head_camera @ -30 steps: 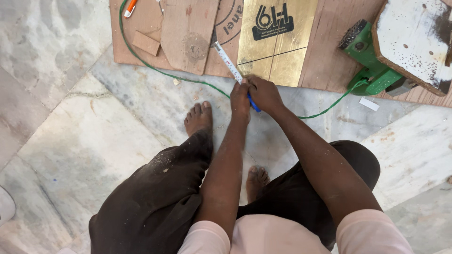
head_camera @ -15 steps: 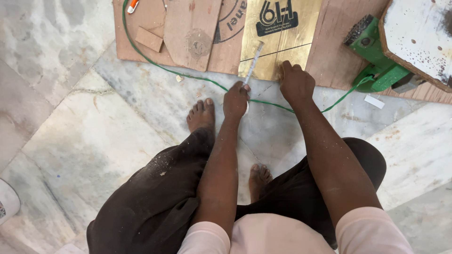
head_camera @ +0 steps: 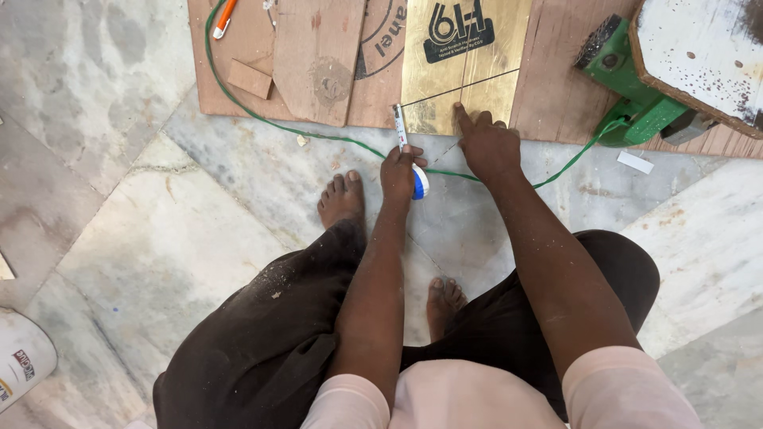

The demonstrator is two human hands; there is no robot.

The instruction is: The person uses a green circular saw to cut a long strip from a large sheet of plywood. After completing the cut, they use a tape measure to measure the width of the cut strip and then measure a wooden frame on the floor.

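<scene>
My left hand (head_camera: pixel 400 168) is shut on a blue and white tape measure (head_camera: pixel 420 184). A short length of its white blade (head_camera: pixel 400 125) reaches forward to the near edge of a gold-coloured sheet (head_camera: pixel 469 75). To the right, my right hand (head_camera: pixel 486 144) rests flat with its fingertips on that sheet's near edge, beside a dark line drawn across it, and holds nothing. Both hands are just beyond my bare feet on the marble floor (head_camera: pixel 159 238).
The gold sheet lies on brown plywood boards (head_camera: pixel 318 56) with a small offcut (head_camera: pixel 250 78). A green cord (head_camera: pixel 262 119) loops across the floor to a green power tool (head_camera: pixel 628 75) under a worn white board (head_camera: pixel 699 48). An orange-handled tool (head_camera: pixel 225 16) lies far left. A white bucket (head_camera: pixel 20 357) is at lower left.
The tape blade, first stretched diagonally across the boards, has drawn back to a short length. My right hand let go of the tape and moved right onto the gold sheet's edge.
</scene>
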